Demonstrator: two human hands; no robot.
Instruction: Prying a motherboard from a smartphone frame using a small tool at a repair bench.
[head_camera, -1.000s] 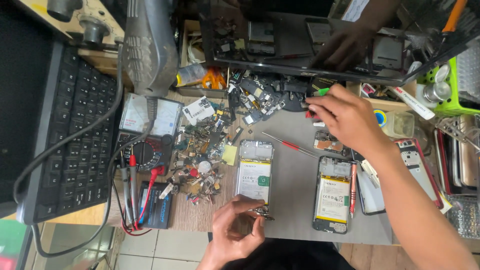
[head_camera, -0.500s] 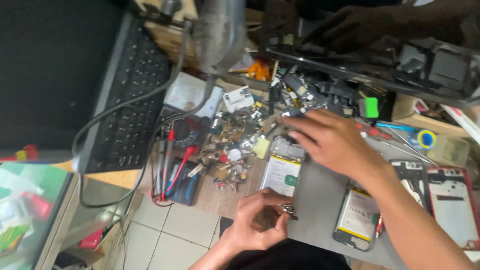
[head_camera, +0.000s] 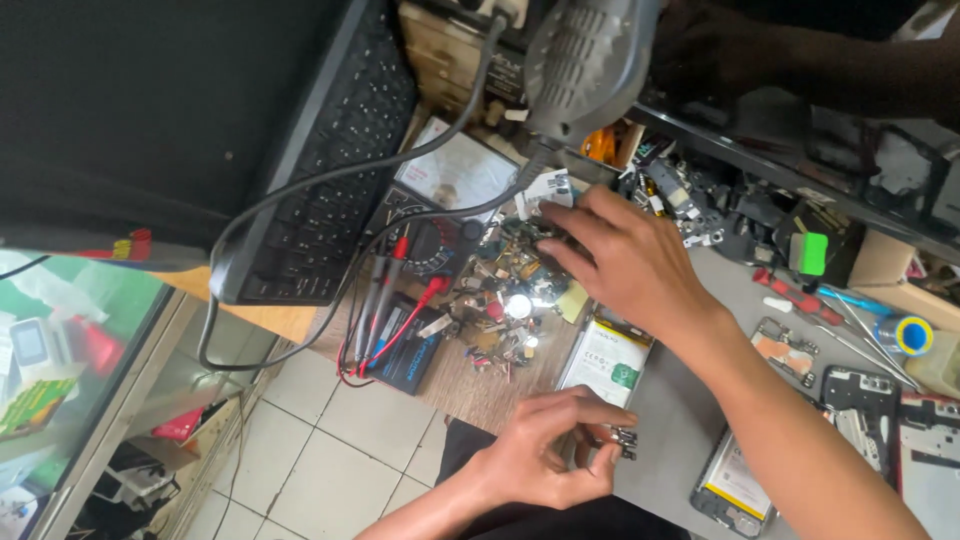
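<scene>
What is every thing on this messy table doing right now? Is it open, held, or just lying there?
Left hand: pinching a small metal part.
Right hand: fingers down in the pile of small electronic parts.
Opened phone with white battery: back off, lying flat.
Second opened phone: back off, lying flat.
Black multimeter: red probes plugged in.
Black keyboard: untouched.
</scene>
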